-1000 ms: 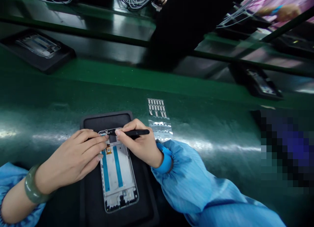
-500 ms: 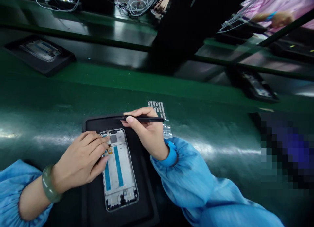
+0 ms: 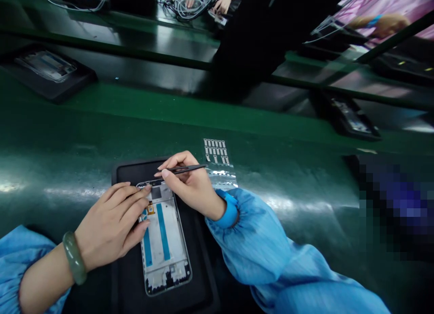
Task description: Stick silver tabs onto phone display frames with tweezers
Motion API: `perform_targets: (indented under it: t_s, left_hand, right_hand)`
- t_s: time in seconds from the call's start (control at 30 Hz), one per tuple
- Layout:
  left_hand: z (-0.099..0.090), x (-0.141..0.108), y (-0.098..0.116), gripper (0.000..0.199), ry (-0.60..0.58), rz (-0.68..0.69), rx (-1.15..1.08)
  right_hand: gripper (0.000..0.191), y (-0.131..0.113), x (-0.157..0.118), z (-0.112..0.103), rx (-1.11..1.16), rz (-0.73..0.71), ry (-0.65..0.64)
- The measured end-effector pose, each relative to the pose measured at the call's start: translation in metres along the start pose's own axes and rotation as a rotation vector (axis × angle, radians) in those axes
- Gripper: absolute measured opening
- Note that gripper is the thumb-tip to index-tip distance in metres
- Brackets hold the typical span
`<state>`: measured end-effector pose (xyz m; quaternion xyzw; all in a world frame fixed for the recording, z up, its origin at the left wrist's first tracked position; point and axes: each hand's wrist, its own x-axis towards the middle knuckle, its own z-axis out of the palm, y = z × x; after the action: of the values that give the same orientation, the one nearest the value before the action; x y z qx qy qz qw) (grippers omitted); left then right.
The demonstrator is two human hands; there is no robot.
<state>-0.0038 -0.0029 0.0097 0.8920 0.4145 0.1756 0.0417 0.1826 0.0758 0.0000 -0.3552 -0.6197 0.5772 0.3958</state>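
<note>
A silver phone frame (image 3: pixel 176 241) with blue strips lies in a black tray (image 3: pixel 200 278) in front of me. My left hand (image 3: pixel 113 221) lies over its upper left edge, fingers stretched out and fingertips touching the frame. Beside those fingertips shows a small orange flex part (image 3: pixel 150 209). My right hand (image 3: pixel 190 183) is closed around black tweezers (image 3: pixel 191 168), held nearly level over the frame's top end. The tweezers' tips are hidden behind the fingers, so I cannot see whether they hold anything.
A sheet of small grey stickers (image 3: pixel 217 150) lies on the green bench (image 3: pixel 288 165) beyond my right hand. Other black trays with phone frames stand at the far left (image 3: pixel 50 86) and far right (image 3: pixel 356 119). Behind the ledge are cables (image 3: pixel 193 7) and a co-worker's arm (image 3: pixel 383 25).
My right hand has shifted left and slightly down, bringing the tweezers closer to the frame's top end. The left hand stays on the frame almost unmoved.
</note>
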Motion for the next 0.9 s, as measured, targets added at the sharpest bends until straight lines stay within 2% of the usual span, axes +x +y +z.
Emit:
perform_targets:
  t_s: [0.37,0.57,0.9]
  left_hand:
    - [0.0011,-0.0009,-0.0008,0.027,-0.014,-0.014,-0.010]
    - [0.0015,-0.0003,0.0002,0.026,-0.012,-0.027,-0.033]
    - [0.0020,0.0011,-0.0003,0.026,0.015,-0.014,-0.037]
  right_hand:
    - [0.008,0.0003,-0.0017,-0.0032,-0.296,-0.091,-0.049]
    - [0.009,-0.0016,-0.0025,-0.0012,-0.401,-0.211,-0.050]
    - [0.013,-0.0012,-0.0031,0.0010,-0.448,-0.300,-0.029]
